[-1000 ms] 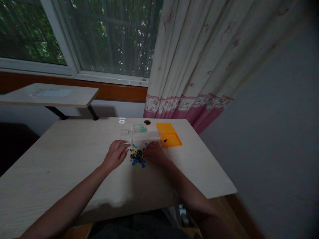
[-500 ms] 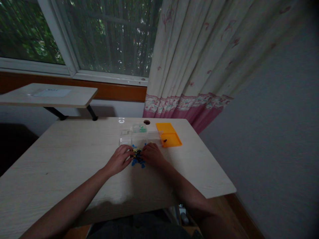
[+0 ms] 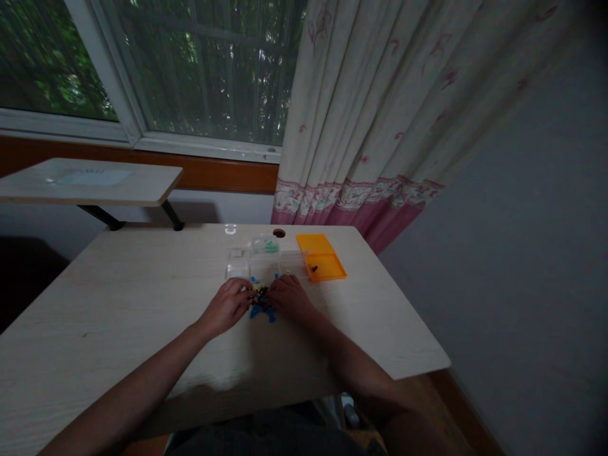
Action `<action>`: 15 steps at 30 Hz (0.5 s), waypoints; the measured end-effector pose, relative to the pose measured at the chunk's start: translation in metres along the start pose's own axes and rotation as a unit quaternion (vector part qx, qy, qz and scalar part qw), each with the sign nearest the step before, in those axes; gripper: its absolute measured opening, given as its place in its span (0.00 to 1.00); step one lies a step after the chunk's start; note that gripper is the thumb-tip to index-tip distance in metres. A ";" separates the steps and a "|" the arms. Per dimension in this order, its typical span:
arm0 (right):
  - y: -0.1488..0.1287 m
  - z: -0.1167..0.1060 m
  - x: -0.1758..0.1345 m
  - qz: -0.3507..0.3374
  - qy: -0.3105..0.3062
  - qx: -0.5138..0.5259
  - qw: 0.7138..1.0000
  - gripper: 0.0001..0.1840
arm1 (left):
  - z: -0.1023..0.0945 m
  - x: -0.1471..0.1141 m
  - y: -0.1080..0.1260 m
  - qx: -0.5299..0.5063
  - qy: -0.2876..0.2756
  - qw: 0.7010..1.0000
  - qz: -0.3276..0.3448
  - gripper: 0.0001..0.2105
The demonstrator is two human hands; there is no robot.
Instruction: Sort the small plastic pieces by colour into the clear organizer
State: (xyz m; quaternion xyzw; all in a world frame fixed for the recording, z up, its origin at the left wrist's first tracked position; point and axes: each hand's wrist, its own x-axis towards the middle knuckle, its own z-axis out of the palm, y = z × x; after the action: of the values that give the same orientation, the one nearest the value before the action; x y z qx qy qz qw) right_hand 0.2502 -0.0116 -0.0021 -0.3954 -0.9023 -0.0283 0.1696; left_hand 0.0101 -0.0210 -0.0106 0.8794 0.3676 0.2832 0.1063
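Observation:
A loose pile of small blue, black and yellow pieces (image 3: 261, 297) lies on the table, too small to name more exactly. My left hand (image 3: 229, 307) is at the pile's left side, fingers bent inward and fingertips among the pieces. From the right, my right hand (image 3: 291, 297) reaches into the same pile, its fingers curled together. Whatever is between the fingertips of either hand is too small to make out. Just beyond the pile stand clear plastic boxes; one clear box (image 3: 259, 247) has green pieces in it. Right of them lies an open orange case (image 3: 327, 268) with a small black piece inside.
The pale wooden table (image 3: 156, 285) ends in a rounded corner at the right. A raised shelf (image 3: 156, 187) with a paper sheet (image 3: 95, 177) stands at the back left. Near the back edge is a round cable hole (image 3: 279, 234). Behind hang floral curtains (image 3: 351, 126).
Both hands stay at the pile with only slight finger movement. The view has shifted a little; the boxes and the orange case stand as before.

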 end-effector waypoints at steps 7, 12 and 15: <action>0.009 0.001 -0.003 0.002 0.026 0.057 0.998 0.06 | -0.004 0.001 0.004 -0.003 -0.012 1.000 -0.001 0.14; 0.017 0.001 -0.004 0.016 0.064 0.082 0.994 0.07 | -0.004 0.001 0.005 -0.010 -0.015 1.000 -0.006 0.13; 0.020 0.002 -0.004 0.049 0.090 0.090 0.991 0.07 | -0.003 0.001 0.003 -0.018 -0.014 1.000 -0.007 0.13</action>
State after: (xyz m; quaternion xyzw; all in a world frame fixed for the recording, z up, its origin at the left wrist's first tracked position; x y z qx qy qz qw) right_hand 0.2663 -0.0001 -0.0068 -0.4182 -0.8616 0.0261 0.2864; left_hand 0.0111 -0.0225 -0.0066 0.8788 0.3671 0.2763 0.1291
